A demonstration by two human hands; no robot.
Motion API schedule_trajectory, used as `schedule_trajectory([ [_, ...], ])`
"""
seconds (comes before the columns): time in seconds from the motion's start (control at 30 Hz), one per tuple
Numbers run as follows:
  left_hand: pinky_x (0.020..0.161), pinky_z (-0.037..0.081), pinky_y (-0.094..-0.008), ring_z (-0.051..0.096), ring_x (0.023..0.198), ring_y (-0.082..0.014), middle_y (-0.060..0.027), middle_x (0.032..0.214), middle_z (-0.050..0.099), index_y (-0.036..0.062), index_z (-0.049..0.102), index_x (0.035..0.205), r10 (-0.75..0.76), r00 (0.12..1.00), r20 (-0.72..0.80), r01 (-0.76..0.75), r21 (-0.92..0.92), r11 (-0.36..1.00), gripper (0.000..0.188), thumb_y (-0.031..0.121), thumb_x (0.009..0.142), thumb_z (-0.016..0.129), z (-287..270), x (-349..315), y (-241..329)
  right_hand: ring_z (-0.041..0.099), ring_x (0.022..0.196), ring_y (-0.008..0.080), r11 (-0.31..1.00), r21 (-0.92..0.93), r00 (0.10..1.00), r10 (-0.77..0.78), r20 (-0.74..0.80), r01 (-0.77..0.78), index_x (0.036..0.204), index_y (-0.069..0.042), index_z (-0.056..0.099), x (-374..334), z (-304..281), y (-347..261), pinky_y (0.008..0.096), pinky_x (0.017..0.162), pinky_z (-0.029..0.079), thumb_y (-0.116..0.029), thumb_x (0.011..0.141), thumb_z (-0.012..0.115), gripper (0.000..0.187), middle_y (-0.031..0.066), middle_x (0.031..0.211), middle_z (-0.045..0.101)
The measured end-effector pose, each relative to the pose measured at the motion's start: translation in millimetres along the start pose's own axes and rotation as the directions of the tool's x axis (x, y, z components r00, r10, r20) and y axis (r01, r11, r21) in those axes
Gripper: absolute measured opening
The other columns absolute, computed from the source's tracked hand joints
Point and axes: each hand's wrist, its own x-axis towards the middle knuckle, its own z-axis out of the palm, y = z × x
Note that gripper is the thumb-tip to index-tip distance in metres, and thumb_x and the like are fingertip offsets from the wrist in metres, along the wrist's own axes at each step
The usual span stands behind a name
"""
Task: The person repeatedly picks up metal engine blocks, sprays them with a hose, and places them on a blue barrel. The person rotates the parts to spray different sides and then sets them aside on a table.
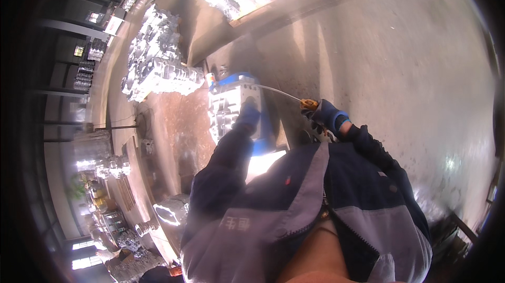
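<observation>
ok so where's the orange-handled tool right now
In the head view, the orange-handled tool is a little right of centre, in the gloved right hand, its thin curved tube extending left toward the silvery metal casting.

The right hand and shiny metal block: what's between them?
Head view: a thin curved rod reaches from the orange tool in the right hand toward the metal block.

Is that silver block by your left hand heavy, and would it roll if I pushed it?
Probably heavy: the silver block looks like bulky metal. It likely wouldn't roll, since it's boxy. Its bumpy side might make it easier to grip.
</observation>
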Motion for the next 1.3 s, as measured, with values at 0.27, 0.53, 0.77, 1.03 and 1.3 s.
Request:
schedule_trajectory([
  [0.27,0.107,0.027,-0.0383,0.041,0.125,-0.0278,-0.0131,0.131,0.047,0.009,0.047,0.128,0.021,0.998,0.066,-0.02,-0.014,1.0,0.039,0.022,0.091,0.048,-5.3,-11.5,0.4,0.057,0.056,0.0118,0.998,0.0,0.998,-0.056,-0.02,0.056,0.106,-0.007,0.069,-5.6,0.9,0.0,0.0302,0.053,0.046,-0.022,0.087,0.071,0.024,0.0023,0.071,0.064],
  [0.53,0.113,0.023,-0.0378,0.036,0.133,-0.0278,-0.0136,0.141,0.042,0.0085,0.042,0.138,0.012,0.984,0.175,-0.023,0.064,0.998,0.045,0.022,0.095,0.044,-45.7,-15.0,0.2,0.06,0.054,0.0149,0.997,-0.066,0.999,-0.049,0.007,0.049,0.098,-0.006,0.069,5.0,4.6,-1.2,0.032,0.049,0.048,-0.022,0.086,0.071,0.02,0.0044,0.068,0.064],
  [0.77,0.118,0.02,-0.0373,0.032,0.141,-0.0278,-0.0141,0.149,0.038,0.008,0.038,0.146,-0.028,0.843,0.538,-0.146,0.278,0.949,0.05,0.022,0.098,0.041,-144.7,-41.3,-6.9,0.061,0.056,0.0137,0.989,-0.11,0.994,-0.093,0.061,0.099,0.094,-0.006,0.07,7.9,-22.9,16.1,0.0313,0.054,0.048,-0.026,0.09,0.067,0.021,0.0045,0.066,0.064],
  [1.03,0.104,0.039,-0.0387,0.058,0.118,-0.033,-0.0217,0.118,0.066,-0.0002,0.069,0.112,-0.222,0.878,0.425,0.369,-0.301,0.879,0.061,0.05,0.079,0.063,-103.6,-79.4,-29.2,0.064,0.062,0.0146,0.963,-0.204,0.98,-0.151,0.127,0.175,0.095,-0.006,0.07,18.6,-22.9,-12.5,0.0321,0.061,0.051,-0.028,0.089,0.067,0.023,0.0081,0.07,0.068],
  [1.3,0.08,0.053,-0.0417,0.067,0.095,-0.0293,-0.0138,0.103,0.069,0.0027,0.065,0.109,-0.507,0.791,0.343,0.609,-0.521,0.598,0.053,0.047,0.081,0.069,-55.8,-90.4,-103.1,0.058,0.05,0.0143,0.999,0.039,0.999,-0.038,-0.003,0.038,0.106,-0.004,0.066,49.7,-45.6,0.5,0.0289,0.042,0.045,-0.021,0.092,0.063,0.023,0.0064,0.062,0.061],
])
